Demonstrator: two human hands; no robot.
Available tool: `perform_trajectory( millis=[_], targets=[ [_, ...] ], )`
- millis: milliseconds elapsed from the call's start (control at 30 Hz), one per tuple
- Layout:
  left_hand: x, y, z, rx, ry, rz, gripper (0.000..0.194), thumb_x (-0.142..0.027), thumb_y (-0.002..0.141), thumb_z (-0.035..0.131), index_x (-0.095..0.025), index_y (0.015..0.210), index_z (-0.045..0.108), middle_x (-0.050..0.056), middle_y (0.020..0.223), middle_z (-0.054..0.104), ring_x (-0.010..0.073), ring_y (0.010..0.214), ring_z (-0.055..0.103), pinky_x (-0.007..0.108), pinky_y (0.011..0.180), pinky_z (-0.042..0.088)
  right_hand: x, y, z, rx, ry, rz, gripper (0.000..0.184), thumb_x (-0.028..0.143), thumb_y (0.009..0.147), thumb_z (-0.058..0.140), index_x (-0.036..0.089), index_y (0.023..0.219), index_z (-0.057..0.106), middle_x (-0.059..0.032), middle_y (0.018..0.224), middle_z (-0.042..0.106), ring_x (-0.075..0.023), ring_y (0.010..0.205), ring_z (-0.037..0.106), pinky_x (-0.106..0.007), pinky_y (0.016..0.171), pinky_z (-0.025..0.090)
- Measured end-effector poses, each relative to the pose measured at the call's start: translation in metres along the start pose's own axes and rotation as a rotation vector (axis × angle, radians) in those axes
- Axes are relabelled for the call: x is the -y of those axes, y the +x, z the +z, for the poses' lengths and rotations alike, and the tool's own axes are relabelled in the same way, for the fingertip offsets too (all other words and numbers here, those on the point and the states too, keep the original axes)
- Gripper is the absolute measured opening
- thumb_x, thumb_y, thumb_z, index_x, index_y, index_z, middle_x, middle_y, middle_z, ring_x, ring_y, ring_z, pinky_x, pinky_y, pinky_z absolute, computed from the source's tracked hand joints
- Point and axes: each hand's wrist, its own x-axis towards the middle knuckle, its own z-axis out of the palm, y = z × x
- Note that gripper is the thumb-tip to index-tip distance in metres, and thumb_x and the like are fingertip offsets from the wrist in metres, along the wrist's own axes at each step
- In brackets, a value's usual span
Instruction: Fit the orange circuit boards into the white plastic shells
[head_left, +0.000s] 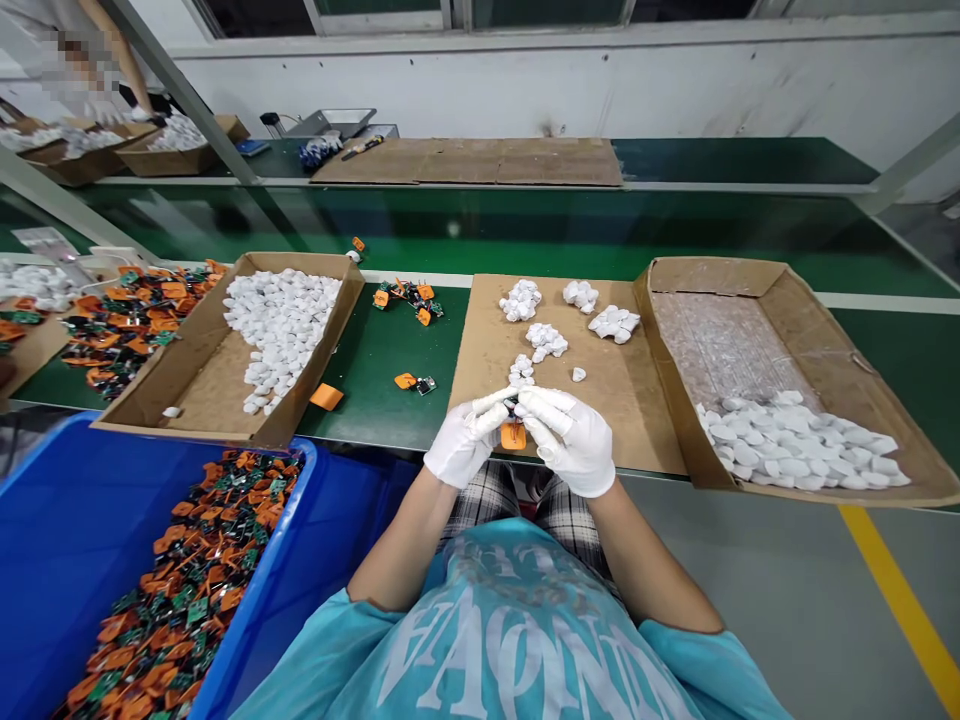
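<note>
Both of my hands wear white gloves and meet at the front edge of a cardboard sheet [480, 340]. My left hand [466, 440] and my right hand [571, 440] pinch a small circuit board with an orange tag [513, 436] between their fingertips. The tag hangs below the fingers; most of the board is hidden by them. Just beyond the fingertips is a small pile of white plastic pieces [521, 370]. More piles, such as one white pile [547, 341], lie farther back on the sheet. A single white piece [578, 374] rests right of my fingers.
A left cardboard box [202, 350] and a right cardboard box [765, 290] hold white pieces. Loose orange-tagged boards [409, 297] lie on the green bench [360, 400]. A blue bin [300, 520] of such boards stands lower left. Another person [90, 50] is at the far left.
</note>
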Motion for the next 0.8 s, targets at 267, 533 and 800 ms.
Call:
perform_trajectory(
  millis=[267, 533, 800],
  targets=[
    [0.004, -0.009, 0.004, -0.026, 0.017, 0.031, 0.047, -0.037, 0.047, 0.091, -0.018, 0.088, 0.077, 0.008, 0.091, 0.076, 0.0216, 0.087, 0.071, 0.031, 0.085, 0.053, 0.013, -0.002, 0.012, -0.125, 0.433, 0.379, 0.009, 0.02, 0.081, 0.067, 0.024, 0.09, 0.067, -0.0062, 0.102, 0.071, -0.0197, 0.095, 0.069, -0.036, 0.085, 0.058],
    [0.011, -0.01, 0.005, -0.055, 0.06, 0.109, 0.052, -0.038, 0.052, 0.088, -0.017, 0.097, 0.074, 0.01, 0.091, 0.076, 0.0248, 0.085, 0.071, 0.035, 0.082, 0.054, 0.015, 0.003, 0.012, -0.092, 0.342, 0.377, 0.015, 0.02, 0.081, 0.063, 0.024, 0.095, 0.066, -0.006, 0.102, 0.071, -0.0203, 0.097, 0.068, -0.037, 0.089, 0.056],
    [-0.003, -0.016, 0.007, -0.039, 0.395, 0.144, 0.047, -0.059, 0.065, 0.074, -0.015, 0.083, 0.076, 0.008, 0.083, 0.075, 0.0224, 0.083, 0.069, 0.03, 0.078, 0.053, 0.005, 0.007, -0.006, 0.05, 0.12, 0.16, 0.022, 0.029, 0.092, 0.055, 0.029, 0.109, 0.07, -0.0041, 0.102, 0.073, -0.019, 0.092, 0.07, -0.032, 0.082, 0.058]
  ],
)
